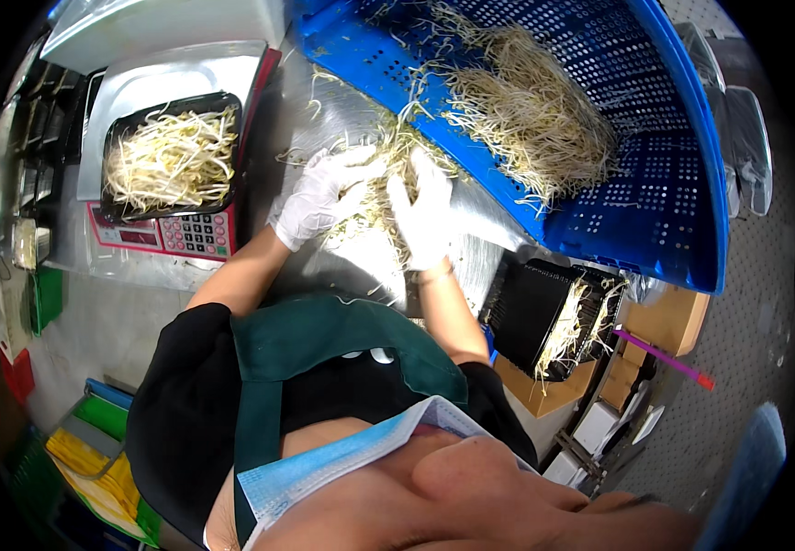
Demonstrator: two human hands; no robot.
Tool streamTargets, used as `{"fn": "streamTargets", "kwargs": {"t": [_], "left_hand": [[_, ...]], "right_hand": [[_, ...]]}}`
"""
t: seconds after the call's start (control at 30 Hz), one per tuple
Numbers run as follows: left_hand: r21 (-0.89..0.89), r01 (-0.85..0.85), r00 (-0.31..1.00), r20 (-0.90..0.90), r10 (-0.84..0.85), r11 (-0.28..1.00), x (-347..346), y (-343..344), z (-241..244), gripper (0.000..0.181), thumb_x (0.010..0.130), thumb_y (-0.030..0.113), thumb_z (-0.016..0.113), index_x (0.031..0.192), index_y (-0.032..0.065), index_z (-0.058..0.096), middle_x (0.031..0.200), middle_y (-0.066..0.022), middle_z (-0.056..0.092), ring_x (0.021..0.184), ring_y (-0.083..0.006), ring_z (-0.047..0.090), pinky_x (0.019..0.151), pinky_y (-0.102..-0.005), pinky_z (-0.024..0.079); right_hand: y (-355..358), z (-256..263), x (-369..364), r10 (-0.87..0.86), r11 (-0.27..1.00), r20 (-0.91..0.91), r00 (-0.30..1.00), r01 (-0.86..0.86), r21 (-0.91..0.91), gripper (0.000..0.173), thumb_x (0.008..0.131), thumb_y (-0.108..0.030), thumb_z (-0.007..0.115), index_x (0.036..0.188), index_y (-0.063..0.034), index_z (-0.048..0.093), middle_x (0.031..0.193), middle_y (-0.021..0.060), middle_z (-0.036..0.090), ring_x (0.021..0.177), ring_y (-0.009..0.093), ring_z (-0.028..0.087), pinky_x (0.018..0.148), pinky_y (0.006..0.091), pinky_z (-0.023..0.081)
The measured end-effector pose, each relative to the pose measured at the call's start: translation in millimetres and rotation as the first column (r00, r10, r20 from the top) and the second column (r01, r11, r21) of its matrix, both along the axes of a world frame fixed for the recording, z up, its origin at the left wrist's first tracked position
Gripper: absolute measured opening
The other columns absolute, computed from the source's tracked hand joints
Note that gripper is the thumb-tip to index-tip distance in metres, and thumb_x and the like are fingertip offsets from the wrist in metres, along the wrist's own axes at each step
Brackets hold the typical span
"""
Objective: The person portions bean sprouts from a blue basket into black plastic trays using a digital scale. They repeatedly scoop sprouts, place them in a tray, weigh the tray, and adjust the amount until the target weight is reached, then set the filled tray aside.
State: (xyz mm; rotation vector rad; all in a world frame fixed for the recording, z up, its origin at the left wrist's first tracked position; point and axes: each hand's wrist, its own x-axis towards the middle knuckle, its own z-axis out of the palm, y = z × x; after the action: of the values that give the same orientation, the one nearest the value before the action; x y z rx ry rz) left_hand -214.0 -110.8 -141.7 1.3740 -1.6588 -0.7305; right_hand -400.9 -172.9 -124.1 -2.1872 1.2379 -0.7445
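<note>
A loose heap of bean sprouts (pixel 380 210) with greenish bits lies on the stainless steel table (pixel 487 213). My left hand (pixel 325 196), in a white glove, closes on the heap from the left, thumb and fingers around some strands. From the right my gloved right hand (pixel 425 210) grips the same heap, its fingers partly among the sprouts. On my left, a black plastic tray (pixel 236 175) filled with cleaner white sprouts (pixel 170 162) sits on a red digital scale (pixel 198 234). A large blue perforated plastic basket (pixel 711 200) beyond my right hand holds a big mass of sprouts (pixel 528 110).
Stacked black plastic trays (pixel 528 313) stand at the table's right edge, with sprouts hanging from them. Below are cardboard boxes (pixel 666 320) and a purple stick (pixel 659 355). A white box (pixel 163 31) stands behind the scale. A yellow and green bag (pixel 94 461) is at lower left.
</note>
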Motion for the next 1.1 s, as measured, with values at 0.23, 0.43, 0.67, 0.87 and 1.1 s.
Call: {"fn": "streamTargets", "kwargs": {"t": [0.23,0.43,0.67,0.87,1.1], "left_hand": [[-0.06,-0.68,0.611,0.505,0.61,0.731,45.8,-83.0,-41.7,0.074,0.091,0.043,0.05,0.15,0.0086,0.022,0.154,-0.0201,0.022,0.138,-0.0394,0.029,0.114,-0.0483,0.022],[0.132,-0.006,0.848,0.526,-0.065,0.991,-5.5,-23.6,-42.0,0.047,0.098,0.028,0.044,0.14,0.0069,0.044,0.143,-0.0185,0.043,0.135,-0.0297,0.037,0.112,-0.0407,0.026],[0.199,-0.138,0.809,0.588,-0.006,0.97,-1.4,25.8,24.9,0.099,0.072,0.058,0.071,0.148,0.0103,0.029,0.152,-0.0174,0.029,0.136,-0.0392,0.029,0.106,-0.061,0.024],[0.062,-0.016,0.956,-0.293,0.034,0.998,-20.7,33.9,-4.6,0.049,0.08,0.019,0.068,0.126,0.0068,0.058,0.124,-0.0145,0.059,0.11,-0.029,0.057,0.097,-0.0393,0.043],[-0.039,-0.034,0.99,0.135,0.039,0.999,9.9,88.2,24.3,0.069,0.074,0.013,0.071,0.138,0.009,0.045,0.138,-0.0168,0.047,0.128,-0.0345,0.045,0.108,-0.0401,0.035]], "right_hand": [[-100.7,-24.4,55.7,0.174,0.98,-0.417,0.892,-0.2,-0.019,0.091,0.08,-0.066,0.057,0.151,-0.0182,0.025,0.156,0.0178,0.022,0.144,0.04,0.016,0.115,0.0534,0.012],[-29.7,-24.4,0.4,0.523,0.815,0.059,0.851,-0.519,0.259,0.058,0.085,-0.043,0.063,0.133,-0.0109,0.053,0.134,0.0151,0.053,0.129,0.034,0.044,0.11,0.0444,0.03],[-21.1,-15.5,-47.7,0.307,0.951,-0.247,0.919,-0.287,0.111,0.082,0.074,-0.058,0.069,0.141,-0.0159,0.047,0.144,0.0205,0.043,0.139,0.039,0.03,0.114,0.0442,0.023],[-1.2,-25.4,-30.9,0.382,0.921,0.108,0.918,-0.388,0.041,0.043,0.073,-0.019,0.076,0.113,-0.0049,0.066,0.119,0.0174,0.063,0.11,0.031,0.06,0.097,0.0383,0.046],[42.8,14.9,-90.9,0.336,0.942,-0.086,0.938,-0.332,0.053,0.081,0.07,-0.029,0.082,0.139,-0.0038,0.047,0.144,0.0238,0.04,0.136,0.035,0.037,0.111,0.0437,0.03]]}}
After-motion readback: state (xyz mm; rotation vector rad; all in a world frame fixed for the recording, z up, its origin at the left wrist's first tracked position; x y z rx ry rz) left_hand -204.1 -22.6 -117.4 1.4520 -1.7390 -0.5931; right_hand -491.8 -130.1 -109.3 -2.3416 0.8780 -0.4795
